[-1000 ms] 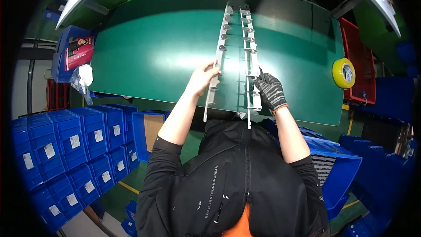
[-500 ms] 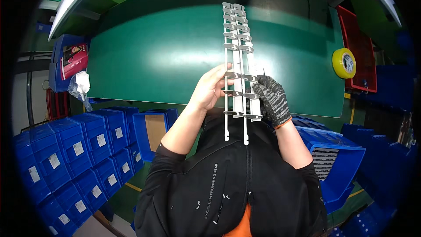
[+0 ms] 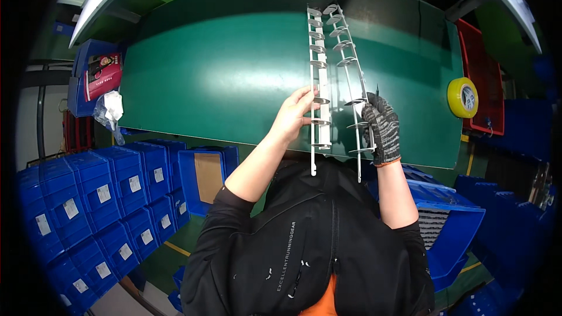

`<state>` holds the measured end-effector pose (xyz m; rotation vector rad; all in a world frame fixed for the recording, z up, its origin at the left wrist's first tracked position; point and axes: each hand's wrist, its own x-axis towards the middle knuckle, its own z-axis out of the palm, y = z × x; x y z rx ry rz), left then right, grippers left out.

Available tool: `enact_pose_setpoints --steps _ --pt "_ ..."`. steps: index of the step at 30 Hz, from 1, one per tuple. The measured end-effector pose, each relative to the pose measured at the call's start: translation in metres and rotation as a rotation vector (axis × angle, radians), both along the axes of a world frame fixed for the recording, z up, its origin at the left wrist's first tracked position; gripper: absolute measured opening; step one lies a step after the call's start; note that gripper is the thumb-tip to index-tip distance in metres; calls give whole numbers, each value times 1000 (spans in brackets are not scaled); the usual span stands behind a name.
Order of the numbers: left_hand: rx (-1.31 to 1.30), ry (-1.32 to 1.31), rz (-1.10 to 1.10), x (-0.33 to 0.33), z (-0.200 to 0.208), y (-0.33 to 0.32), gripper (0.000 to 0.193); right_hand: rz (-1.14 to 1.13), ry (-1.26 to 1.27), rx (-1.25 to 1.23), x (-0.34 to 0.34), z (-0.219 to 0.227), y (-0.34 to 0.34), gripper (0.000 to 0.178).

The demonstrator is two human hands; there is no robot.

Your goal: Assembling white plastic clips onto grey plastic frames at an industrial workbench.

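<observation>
Head view: L hand (image 3: 293, 116) was clamped on the L white rack (image 3: 324, 82), gloved R hand (image 3: 383, 129) on the R white rack (image 3: 355, 102), a gap between; near ends overhung the table's (image 3: 205, 76) near edge. Racks looked lightwt., stiff lengthwise, prob. bendable at thin rods; rails seemed best hold. Tape roll (image 3: 462, 98) sat at R edge; more green top lay L.

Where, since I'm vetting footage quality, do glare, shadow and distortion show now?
Head view: pale glare on the green tabletop, left of the left hand's pale rack; head view: a dark shadow band along the tabletop's far side; head view: fisheye-bowed table edges, blackened corners.
</observation>
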<state>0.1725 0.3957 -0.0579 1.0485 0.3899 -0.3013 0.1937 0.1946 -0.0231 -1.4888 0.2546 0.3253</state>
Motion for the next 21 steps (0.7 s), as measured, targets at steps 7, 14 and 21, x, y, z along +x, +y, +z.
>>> enact_pose_setpoints --steps 7,14,21 --pt "245 -28 -53 7 -60 -22 40 358 -420 -687 -3 -50 12 46" --pt "573 147 -485 40 -58 26 40 379 -446 -739 -6 -70 12 47" --pt "933 -182 -235 103 -73 -3 59 428 -460 -852 -4 -68 13 52"
